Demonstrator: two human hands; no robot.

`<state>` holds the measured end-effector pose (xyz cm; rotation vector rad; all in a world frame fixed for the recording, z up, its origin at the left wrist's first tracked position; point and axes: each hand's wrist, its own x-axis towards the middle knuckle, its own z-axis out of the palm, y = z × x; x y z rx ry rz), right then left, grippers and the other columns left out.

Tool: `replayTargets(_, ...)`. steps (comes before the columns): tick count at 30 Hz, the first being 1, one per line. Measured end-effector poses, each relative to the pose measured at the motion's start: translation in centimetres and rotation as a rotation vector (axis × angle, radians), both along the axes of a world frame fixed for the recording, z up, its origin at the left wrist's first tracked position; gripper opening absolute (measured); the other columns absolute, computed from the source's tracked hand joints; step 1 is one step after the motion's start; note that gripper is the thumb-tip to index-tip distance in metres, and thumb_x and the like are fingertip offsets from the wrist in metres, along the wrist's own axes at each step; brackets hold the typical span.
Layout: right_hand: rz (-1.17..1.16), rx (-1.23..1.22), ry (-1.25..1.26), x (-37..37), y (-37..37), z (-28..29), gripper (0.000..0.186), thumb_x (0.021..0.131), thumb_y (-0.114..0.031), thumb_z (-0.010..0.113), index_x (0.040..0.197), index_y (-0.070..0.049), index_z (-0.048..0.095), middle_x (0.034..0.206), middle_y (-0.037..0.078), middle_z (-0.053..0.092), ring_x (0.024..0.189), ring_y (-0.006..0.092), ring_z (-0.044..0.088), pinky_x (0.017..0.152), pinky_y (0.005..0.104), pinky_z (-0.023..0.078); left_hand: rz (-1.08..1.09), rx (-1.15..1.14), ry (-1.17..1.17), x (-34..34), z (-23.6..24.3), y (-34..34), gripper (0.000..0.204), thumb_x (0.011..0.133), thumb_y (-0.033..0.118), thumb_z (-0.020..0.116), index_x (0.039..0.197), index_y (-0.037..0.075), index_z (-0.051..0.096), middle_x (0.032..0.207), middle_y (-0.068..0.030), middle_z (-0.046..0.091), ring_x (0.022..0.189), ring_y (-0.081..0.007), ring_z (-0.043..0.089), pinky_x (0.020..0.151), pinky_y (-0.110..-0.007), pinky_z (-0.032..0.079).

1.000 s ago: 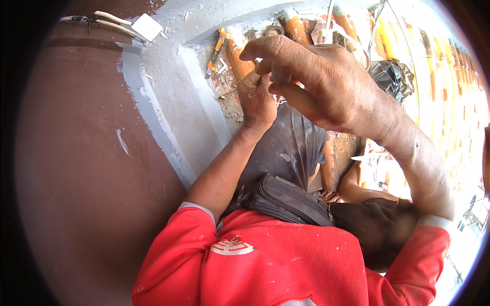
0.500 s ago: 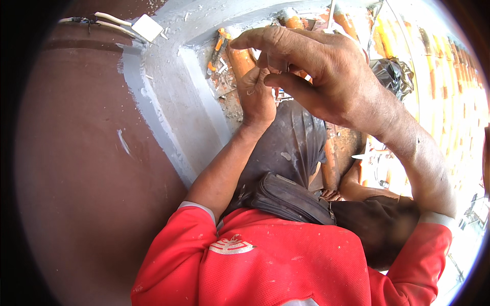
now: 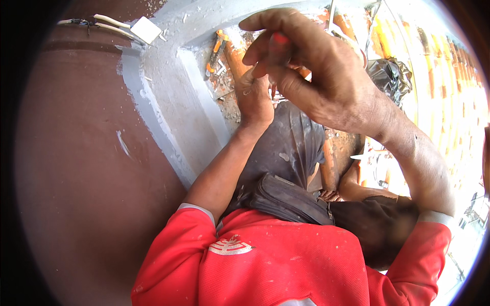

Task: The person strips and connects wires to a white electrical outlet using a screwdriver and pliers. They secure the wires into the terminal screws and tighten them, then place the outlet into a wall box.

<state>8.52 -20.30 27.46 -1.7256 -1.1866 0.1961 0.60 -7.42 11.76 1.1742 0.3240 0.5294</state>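
Note:
My right hand [image 3: 326, 71] is raised in front of my left, its fingers curled and the thumb bent in. A small thing with a rounded red end [image 3: 279, 40] shows between its fingers. Most of that thing is hidden, so its kind cannot be told. Lower and to the left, my left hand [image 3: 255, 102] is closed with the thumb up. Its fingertips lie behind my right hand, and what they pinch cannot be made out. Thin reddish and white bits show beside the left fingers, too small to name.
An orange and black utility knife [image 3: 217, 53] lies among rubble beside a grey ledge [image 3: 173, 97]. A white square box with cables [image 3: 147, 29] sits at the upper left. A black plastic bag [image 3: 390, 79] rests on orange roof tiles [image 3: 434, 66] at right. A black waist bag [image 3: 291, 199] lies across my lap.
My right fingers have curled and shifted, and the red end has come into sight between them. The left hand has hardly moved.

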Motion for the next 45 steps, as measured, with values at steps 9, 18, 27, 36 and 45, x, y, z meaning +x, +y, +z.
replayTargets(9,0.011,-0.484,0.084,1.8,-2.7,-1.3,0.025,0.097,-0.027,0.083,0.108,-0.004,0.077,0.084,0.014,0.076,0.081,0.0286,0.077,0.076,0.0427,0.060,-0.052,-0.180,0.089,-0.9,4.1,2.4,0.056,0.114,0.042,0.061,0.068,0.010,0.057,0.060,-0.0079,0.061,0.044,-0.0142,0.054,0.040,-0.028,0.038)
replayTargets(18,0.050,-0.353,0.505,0.4,-1.8,-2.7,0.024,0.093,-0.019,0.088,0.100,-0.001,0.073,0.074,0.009,0.064,0.069,0.0221,0.059,0.069,0.0407,0.052,0.128,1.102,-0.321,-1.5,2.1,4.6,0.060,0.107,0.000,0.061,0.164,0.001,0.043,0.072,-0.0053,0.062,0.059,-0.0175,0.065,0.054,-0.033,0.052)
replayTargets(27,0.026,-0.462,0.358,0.2,-1.6,-1.6,0.026,0.092,-0.018,0.086,0.104,0.000,0.072,0.081,0.016,0.068,0.077,0.0311,0.071,0.074,0.0450,0.055,0.092,0.360,0.089,-1.6,2.3,3.2,0.025,0.113,0.022,0.061,0.115,-0.002,0.064,0.067,-0.0064,0.060,0.055,-0.0164,0.062,0.053,-0.031,0.051)
replayTargets(36,-0.086,-0.497,0.261,-0.7,-1.4,-1.6,0.033,0.088,-0.018,0.091,0.100,0.001,0.065,0.080,0.010,0.060,0.073,0.0184,0.055,0.068,0.0399,0.049,0.048,-0.041,0.130,-1.4,5.4,2.1,0.044,0.116,0.029,0.055,0.087,0.001,0.072,0.066,-0.0076,0.065,0.062,-0.0188,0.065,0.069,-0.035,0.054)
replayTargets(45,-0.214,-0.386,0.138,-0.4,-1.2,-2.2,0.039,0.090,-0.025,0.093,0.106,-0.002,0.065,0.080,0.011,0.061,0.072,0.0190,0.058,0.066,0.0394,0.049,0.057,-0.356,0.236,0.1,7.1,2.2,0.060,0.112,0.057,0.059,0.077,0.008,0.057,0.077,-0.0120,0.067,0.065,-0.0225,0.069,0.055,-0.032,0.054)
